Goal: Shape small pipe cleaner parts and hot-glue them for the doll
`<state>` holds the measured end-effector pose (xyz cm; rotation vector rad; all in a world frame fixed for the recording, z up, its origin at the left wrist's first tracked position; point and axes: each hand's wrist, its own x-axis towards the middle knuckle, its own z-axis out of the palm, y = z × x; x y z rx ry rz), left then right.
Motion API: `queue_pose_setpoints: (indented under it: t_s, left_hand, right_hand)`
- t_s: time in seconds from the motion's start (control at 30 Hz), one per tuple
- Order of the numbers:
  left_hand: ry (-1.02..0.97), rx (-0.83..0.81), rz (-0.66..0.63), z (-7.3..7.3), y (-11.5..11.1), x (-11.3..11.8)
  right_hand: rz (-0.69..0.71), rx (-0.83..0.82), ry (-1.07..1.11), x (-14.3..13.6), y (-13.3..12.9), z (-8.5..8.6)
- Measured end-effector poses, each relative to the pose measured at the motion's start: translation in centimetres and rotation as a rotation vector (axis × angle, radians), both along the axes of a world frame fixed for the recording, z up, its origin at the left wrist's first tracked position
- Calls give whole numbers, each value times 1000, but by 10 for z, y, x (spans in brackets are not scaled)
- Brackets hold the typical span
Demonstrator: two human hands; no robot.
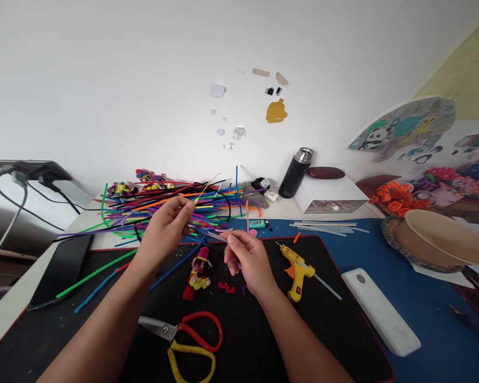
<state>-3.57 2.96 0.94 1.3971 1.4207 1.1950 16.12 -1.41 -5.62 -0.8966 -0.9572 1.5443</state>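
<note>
My left hand [165, 223] is closed, pinching a thin yellow pipe cleaner [199, 198] whose end sticks up past the fingertips. Close by, the fingers of my right hand [249, 260] are closed on a slender translucent stick [217, 235] that points toward my left hand. Whether the stick touches the left fingers, I cannot tell. Below the hands, a small red, pink and yellow pipe-cleaner figure [198, 276] lies on the black mat [259, 340]. Small curled red pieces [226, 288] lie to its right.
Scissors [183, 335] with red and yellow handles lie in front. A yellow glue gun [297, 271] rests at right, near a white oblong case [381, 311]. Many coloured pipe cleaners [167, 199] are heaped behind. A black flask [295, 175] leans by the wall; a phone [62, 268] lies left.
</note>
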Motion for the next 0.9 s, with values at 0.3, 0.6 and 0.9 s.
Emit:
queue_pose_setpoints:
  t_s: [0.3,0.6,0.9]
  left_hand:
    - [-46,48,38,3,-2,1]
    - [-237,106,-1,-8,-6,22]
    - [-787,-102,-18,-2,-8,31]
  right_hand:
    - [141,26,-49,-4,-5,2]
    - [251,26,-54,-19,-15,0]
    - [255,122,-199,-30,-22,-13]
